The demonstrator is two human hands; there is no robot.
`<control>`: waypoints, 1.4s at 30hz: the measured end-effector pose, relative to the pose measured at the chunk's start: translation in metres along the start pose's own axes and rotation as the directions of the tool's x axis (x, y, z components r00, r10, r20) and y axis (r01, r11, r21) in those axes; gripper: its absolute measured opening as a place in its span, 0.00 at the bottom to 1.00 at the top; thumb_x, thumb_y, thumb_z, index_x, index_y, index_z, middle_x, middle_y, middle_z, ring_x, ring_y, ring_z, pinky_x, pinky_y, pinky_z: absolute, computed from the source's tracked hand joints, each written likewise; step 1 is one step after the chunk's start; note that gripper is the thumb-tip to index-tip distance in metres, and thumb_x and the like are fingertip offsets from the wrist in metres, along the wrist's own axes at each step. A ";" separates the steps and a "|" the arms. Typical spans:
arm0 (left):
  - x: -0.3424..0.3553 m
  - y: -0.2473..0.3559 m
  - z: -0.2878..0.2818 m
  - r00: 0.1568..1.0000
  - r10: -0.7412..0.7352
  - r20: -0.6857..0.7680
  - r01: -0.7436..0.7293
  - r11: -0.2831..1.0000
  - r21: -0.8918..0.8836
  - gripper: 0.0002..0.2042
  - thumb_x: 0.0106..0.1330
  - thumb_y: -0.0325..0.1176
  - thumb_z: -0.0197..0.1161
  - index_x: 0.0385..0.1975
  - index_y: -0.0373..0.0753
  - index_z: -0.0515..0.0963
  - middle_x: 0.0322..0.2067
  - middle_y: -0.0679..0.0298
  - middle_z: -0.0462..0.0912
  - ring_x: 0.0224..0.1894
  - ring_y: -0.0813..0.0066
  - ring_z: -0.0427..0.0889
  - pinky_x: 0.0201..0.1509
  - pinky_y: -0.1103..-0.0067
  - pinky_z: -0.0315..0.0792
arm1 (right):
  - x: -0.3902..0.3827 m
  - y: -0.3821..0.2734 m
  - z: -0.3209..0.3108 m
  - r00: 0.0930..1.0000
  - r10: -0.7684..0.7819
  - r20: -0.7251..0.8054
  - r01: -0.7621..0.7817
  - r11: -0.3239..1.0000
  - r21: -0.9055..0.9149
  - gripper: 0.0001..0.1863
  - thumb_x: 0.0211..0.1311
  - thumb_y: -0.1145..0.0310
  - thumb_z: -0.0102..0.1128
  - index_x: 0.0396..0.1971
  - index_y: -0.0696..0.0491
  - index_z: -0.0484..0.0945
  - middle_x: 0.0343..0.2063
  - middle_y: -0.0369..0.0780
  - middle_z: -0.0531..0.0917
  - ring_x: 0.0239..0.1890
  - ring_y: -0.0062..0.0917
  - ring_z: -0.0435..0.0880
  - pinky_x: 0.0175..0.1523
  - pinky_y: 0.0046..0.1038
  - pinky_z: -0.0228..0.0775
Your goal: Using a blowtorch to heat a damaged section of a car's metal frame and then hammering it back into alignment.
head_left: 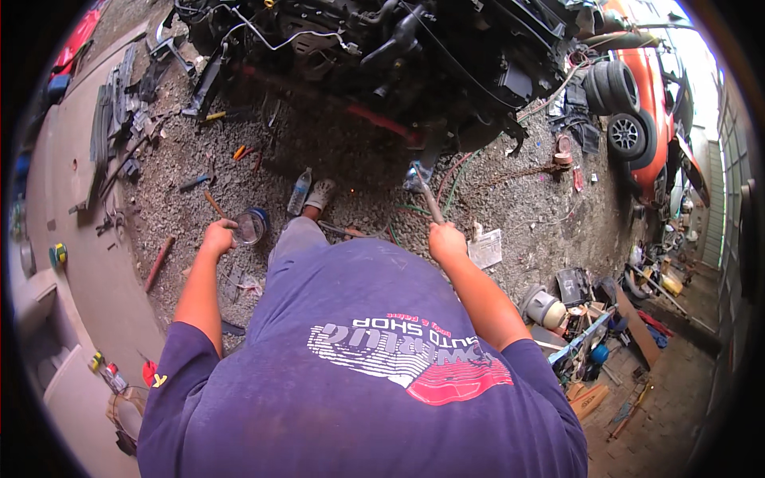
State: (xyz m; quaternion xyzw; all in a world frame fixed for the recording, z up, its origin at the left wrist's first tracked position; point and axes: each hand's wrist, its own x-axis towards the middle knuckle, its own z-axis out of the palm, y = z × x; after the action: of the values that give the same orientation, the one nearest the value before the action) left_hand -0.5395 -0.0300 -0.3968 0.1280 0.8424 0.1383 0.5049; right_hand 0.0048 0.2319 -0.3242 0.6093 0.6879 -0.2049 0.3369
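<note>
My left hand (218,237) is closed on a round container (252,226) with a blue rim at the lower left of the dark work area; a wooden handle (213,204) shows just beyond my fingers. My right hand (446,242) grips a long pale-handled tool (431,201), its blue-and-white end (416,177) under the edge of a dark, partly stripped vehicle front end (374,56). A reddish bar (374,119) shows beneath the vehicle. I cannot make out exactly what the tool's tip is or whether it touches the vehicle.
A water bottle (300,192) stands near my shoe (321,197) on gravel, among scattered tools and hoses. Long trim pieces (111,119) lie at left. On the right are stacked tires (613,92), an orange vehicle part (649,167), piled scrap (586,327) and a white paper (484,251).
</note>
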 end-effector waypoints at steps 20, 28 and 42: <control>0.013 -0.030 -0.003 0.998 -0.070 -0.004 0.070 0.995 -0.071 0.20 0.66 0.22 0.51 0.53 0.40 0.85 0.24 0.57 0.86 0.21 0.71 0.85 0.21 0.72 0.73 | 0.022 -0.035 -0.016 0.995 0.066 -0.070 -0.074 0.990 -0.123 0.21 0.80 0.58 0.40 0.51 0.53 0.83 0.49 0.55 0.84 0.50 0.50 0.88 0.55 0.48 0.82; 0.020 -0.037 -0.004 0.998 -0.063 0.003 0.063 0.994 -0.087 0.22 0.64 0.21 0.49 0.55 0.39 0.84 0.23 0.55 0.85 0.18 0.71 0.83 0.20 0.73 0.71 | 0.037 -0.037 -0.024 0.993 -0.114 0.013 0.113 0.944 -0.311 0.20 0.79 0.61 0.41 0.49 0.52 0.83 0.49 0.53 0.85 0.50 0.50 0.88 0.54 0.48 0.82; 0.034 -0.053 -0.009 0.995 -0.100 0.006 0.100 0.984 -0.147 0.23 0.64 0.21 0.48 0.54 0.41 0.84 0.24 0.55 0.85 0.20 0.70 0.84 0.21 0.72 0.70 | 0.044 -0.053 -0.033 0.997 0.069 0.028 -0.061 0.972 -0.226 0.25 0.82 0.56 0.37 0.54 0.55 0.83 0.56 0.55 0.83 0.54 0.52 0.86 0.59 0.48 0.79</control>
State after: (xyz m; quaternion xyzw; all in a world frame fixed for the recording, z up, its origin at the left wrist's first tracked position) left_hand -0.5673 -0.0679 -0.4396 0.0476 0.8355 0.1746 0.5189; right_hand -0.0553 0.2768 -0.3398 0.5857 0.6801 -0.1252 0.4227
